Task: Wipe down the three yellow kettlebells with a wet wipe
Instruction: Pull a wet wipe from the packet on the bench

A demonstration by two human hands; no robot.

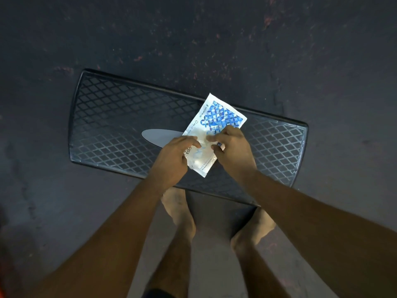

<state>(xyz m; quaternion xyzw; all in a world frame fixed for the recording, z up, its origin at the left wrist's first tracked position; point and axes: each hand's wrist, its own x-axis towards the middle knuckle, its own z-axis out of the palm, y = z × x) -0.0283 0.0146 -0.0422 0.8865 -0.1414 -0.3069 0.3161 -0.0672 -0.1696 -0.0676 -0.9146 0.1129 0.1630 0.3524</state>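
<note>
A white wet-wipe pack (217,119) with a blue tile pattern is held in front of me, above a dark step board. My left hand (174,155) grips the pack's near left side. My right hand (233,147) holds the pack's right side, with its fingertips pinched at the middle of the pack, where the opening seems to be. No loose wipe can be made out. No yellow kettlebell is in view.
A black plastic step board (107,117) with a diamond grid and a grey oval logo (159,136) lies on the dark floor (214,39). My bare feet (182,214) stand just behind its near edge.
</note>
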